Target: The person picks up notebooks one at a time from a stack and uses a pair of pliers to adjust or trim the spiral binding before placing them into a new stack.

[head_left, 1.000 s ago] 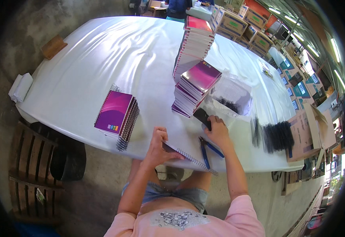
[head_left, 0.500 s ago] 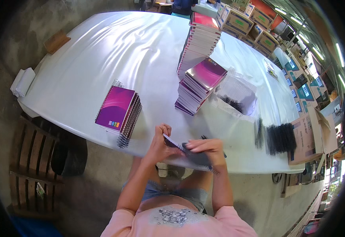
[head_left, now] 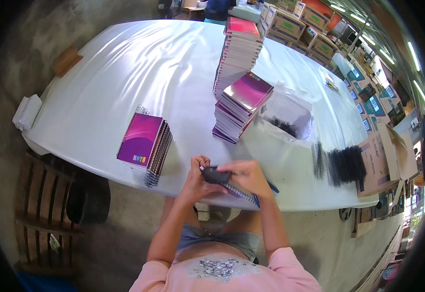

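At the table's near edge, my left hand (head_left: 196,181) is closed round a spiral-bound notebook (head_left: 240,192), tilted so that its coil edge faces up. My right hand (head_left: 249,176) is closed on a dark, flat, smooth piece (head_left: 216,175), which lies over the coil near my left fingers; its exact kind I cannot make out. Beside the right wrist, a blue handle-like piece (head_left: 273,187) shows, partly hidden by the hand. To the left lies a pile of purple-covered spiral notebooks (head_left: 139,138), with coils sticking out at its ends.
A leaning stack of purple notebooks (head_left: 248,92) stands ahead, with a taller stack (head_left: 239,53) behind it. On the right are white wrapping (head_left: 295,104) holding black coils, a heap of black coils (head_left: 346,166) and an open carton (head_left: 385,158). A slatted wooden chair (head_left: 44,209) stands at left.
My right hand, with the dark piece, has slid left along the coil toward my left hand, baring the coil's near end. The left hand keeps its grip; the view has shifted slightly.
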{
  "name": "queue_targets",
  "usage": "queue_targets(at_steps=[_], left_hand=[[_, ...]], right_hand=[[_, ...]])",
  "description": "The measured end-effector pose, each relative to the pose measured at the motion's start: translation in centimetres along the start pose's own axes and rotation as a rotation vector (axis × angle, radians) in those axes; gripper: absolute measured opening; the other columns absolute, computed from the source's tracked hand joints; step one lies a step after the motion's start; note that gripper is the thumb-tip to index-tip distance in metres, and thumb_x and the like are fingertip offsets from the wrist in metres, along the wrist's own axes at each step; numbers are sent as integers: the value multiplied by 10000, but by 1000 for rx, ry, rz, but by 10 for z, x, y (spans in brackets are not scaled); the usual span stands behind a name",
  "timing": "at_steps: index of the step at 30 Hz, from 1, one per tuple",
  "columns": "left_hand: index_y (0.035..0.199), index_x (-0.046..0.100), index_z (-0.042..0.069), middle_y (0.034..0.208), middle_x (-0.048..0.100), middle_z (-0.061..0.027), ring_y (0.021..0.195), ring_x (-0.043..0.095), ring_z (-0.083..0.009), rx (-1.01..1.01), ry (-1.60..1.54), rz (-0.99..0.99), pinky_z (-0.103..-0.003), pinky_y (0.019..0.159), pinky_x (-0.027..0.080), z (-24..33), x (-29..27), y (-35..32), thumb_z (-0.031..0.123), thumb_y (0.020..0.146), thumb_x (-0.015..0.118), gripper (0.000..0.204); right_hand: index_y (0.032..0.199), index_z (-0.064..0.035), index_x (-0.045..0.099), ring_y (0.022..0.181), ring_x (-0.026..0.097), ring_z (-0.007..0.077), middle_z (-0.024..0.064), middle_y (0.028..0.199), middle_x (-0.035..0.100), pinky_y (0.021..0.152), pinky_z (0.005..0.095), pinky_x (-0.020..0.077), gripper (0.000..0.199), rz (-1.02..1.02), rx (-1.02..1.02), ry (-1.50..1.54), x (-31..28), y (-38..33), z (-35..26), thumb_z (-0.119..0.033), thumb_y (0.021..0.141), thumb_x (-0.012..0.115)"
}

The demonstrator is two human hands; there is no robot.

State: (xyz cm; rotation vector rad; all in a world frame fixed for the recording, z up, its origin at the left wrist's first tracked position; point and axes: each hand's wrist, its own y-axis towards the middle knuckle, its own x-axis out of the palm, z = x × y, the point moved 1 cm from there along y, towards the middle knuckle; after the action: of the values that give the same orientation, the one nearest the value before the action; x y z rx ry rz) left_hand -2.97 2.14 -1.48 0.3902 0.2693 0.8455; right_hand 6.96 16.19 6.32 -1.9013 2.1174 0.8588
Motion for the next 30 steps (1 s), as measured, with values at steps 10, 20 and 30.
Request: queue_targets(at_steps=[10, 20, 30], left_hand=[[961, 236, 69, 928, 349, -97, 854, 371, -202, -62, 58, -31, -265, 819, 367, -2, 0, -6, 164, 645, 861, 706], [1048, 495, 64, 852, 587, -41, 814, 579, -114, -108, -388, 428, -260, 789, 482, 22, 3, -17, -96, 699, 759, 466], [1149, 499, 65, 813, 633, -49, 812, 634, -134, 157, 6, 508, -300, 795, 500, 55, 2, -23, -116, 652, 782, 600]], right_hand=[[974, -37, 713, 947, 652, 241, 145, 987, 688, 845, 300, 492, 323, 535, 255, -84, -34, -23, 22, 93, 714, 572], [1348, -148, 461, 1215, 423, 355, 160, 1300, 481, 1001, 516, 307, 511, 405, 524, -928, 23, -90, 16, -195, 855, 590], [1181, -116, 612, 999, 548, 301, 120, 1123, 582, 843, 428, 398, 443, 510, 32, -414, 37, -66, -60, -153, 752, 717]])
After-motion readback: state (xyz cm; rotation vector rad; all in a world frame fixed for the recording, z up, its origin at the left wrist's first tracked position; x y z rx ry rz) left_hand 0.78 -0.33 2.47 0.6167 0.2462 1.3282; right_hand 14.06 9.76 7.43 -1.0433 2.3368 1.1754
